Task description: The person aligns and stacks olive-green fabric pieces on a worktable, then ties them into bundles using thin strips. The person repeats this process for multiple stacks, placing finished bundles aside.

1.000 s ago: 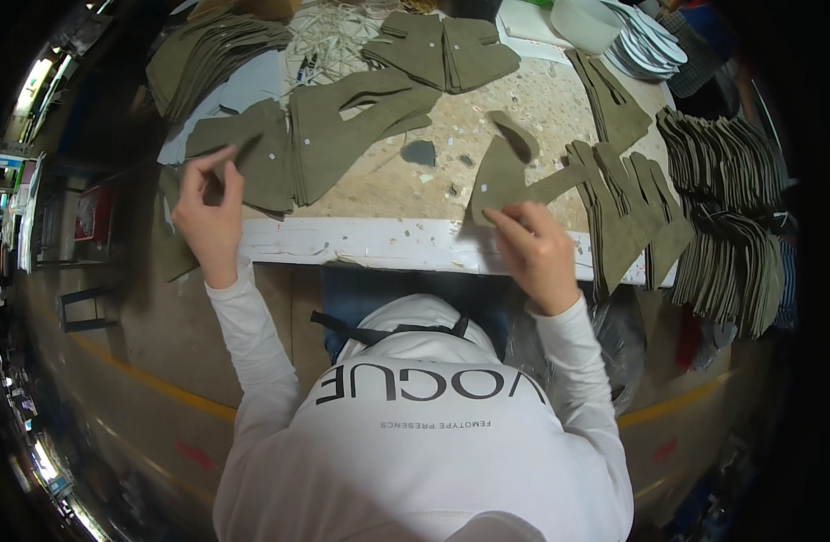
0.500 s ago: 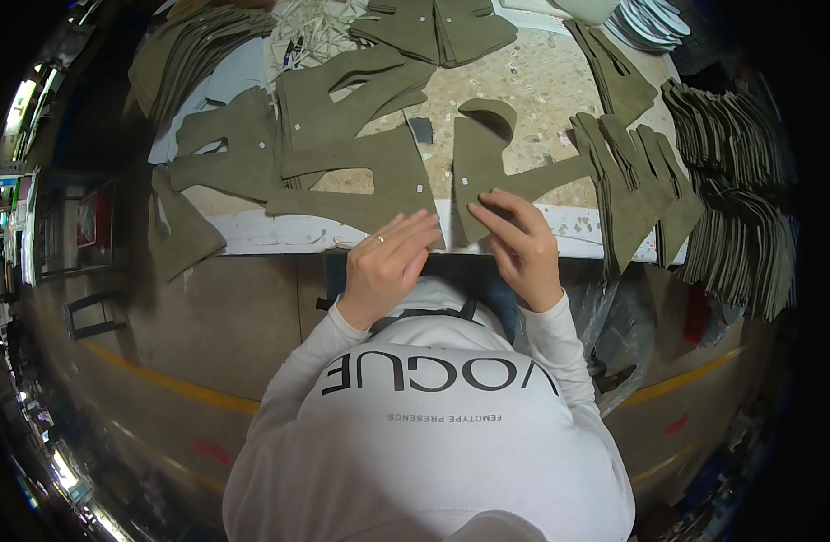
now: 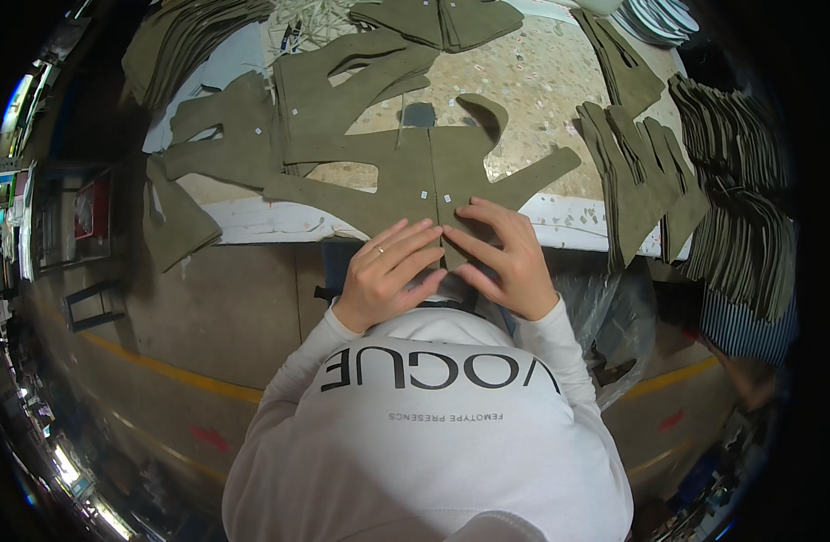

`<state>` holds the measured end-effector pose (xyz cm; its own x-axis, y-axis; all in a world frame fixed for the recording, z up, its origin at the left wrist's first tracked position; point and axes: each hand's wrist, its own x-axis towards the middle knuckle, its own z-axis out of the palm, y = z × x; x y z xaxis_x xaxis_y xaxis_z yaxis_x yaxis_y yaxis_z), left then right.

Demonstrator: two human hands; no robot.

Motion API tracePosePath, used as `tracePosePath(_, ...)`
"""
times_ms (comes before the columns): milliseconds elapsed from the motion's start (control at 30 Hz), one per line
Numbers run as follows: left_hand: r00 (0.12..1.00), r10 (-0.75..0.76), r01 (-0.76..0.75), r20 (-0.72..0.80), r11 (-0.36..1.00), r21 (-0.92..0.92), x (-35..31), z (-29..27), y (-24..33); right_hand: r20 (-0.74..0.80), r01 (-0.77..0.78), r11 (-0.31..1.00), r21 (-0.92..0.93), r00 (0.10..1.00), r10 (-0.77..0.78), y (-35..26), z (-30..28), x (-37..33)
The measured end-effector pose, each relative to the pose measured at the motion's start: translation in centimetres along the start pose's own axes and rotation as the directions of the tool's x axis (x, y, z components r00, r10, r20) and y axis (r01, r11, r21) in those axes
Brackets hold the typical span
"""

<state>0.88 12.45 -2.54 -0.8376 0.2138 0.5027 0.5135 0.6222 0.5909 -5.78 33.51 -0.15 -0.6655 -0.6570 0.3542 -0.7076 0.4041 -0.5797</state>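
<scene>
Two flat olive-green cut pieces of suede-like material lie before me, their straight edges meeting in a seam line. Fingers stretched, my left hand (image 3: 388, 275) rests on the lower end of the left piece (image 3: 361, 181). My right hand (image 3: 510, 257) lies with spread fingers on the right piece (image 3: 465, 158), its index fingertip at the seam. Each piece bears a small white sticker close to the joined edges. Just beyond them sits a small dark grey patch (image 3: 419, 115). The lowest ends of both pieces are partly hidden by my hands.
More olive pieces lie at left (image 3: 230, 135) and right (image 3: 627, 181), some overhanging the front edge. A tall stack (image 3: 731, 154) rises at far right, with blue striped cloth (image 3: 749, 325) beneath. White strips (image 3: 316, 23) are heaped at the back. A plastic bag (image 3: 618, 334) hangs below the table.
The right piece has moved left with my right hand, closing the gap to the left piece. Both hands are now nearer each other. The striped cloth has appeared at far right.
</scene>
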Motion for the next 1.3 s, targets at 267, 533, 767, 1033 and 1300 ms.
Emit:
tracePosePath(267, 0.997, 0.004, -0.008, 0.072, 0.998, 0.064, 0.4, 0.8, 0.2, -0.021, -0.028, 0.935, -0.354, 1.0, 0.022, 4.6, -2.2, 4.3)
tracePosePath(533, 0.996, 0.02, -0.034, 0.086, 0.986, 0.161, -0.9, 0.0, -0.6, -0.165, -0.214, 0.879, -0.427, 0.974, 0.157, 6.7, -4.1, 1.8)
tracePosePath(767, 0.997, 0.077, -0.081, 0.03, 0.982, 0.17, -1.6, -0.5, -1.5, 0.053, -0.12, 0.979, -0.167, 0.99, 0.131, 2.2, -3.7, -0.7)
tracePosePath(1033, 0.989, 0.14, -0.122, -0.056, 0.96, 0.254, -1.5, -0.4, -2.1, -0.117, -0.03, 0.981, -0.192, 0.993, 0.008, 1.1, 1.0, -1.9)
tracePosePath(1300, 0.992, 0.129, -0.128, -0.001, 0.986, 0.103, 0.6, -2.6, -1.2, 0.051, -0.086, 0.996, -0.004, 0.995, 0.086, 0.1, -2.3, -0.1)
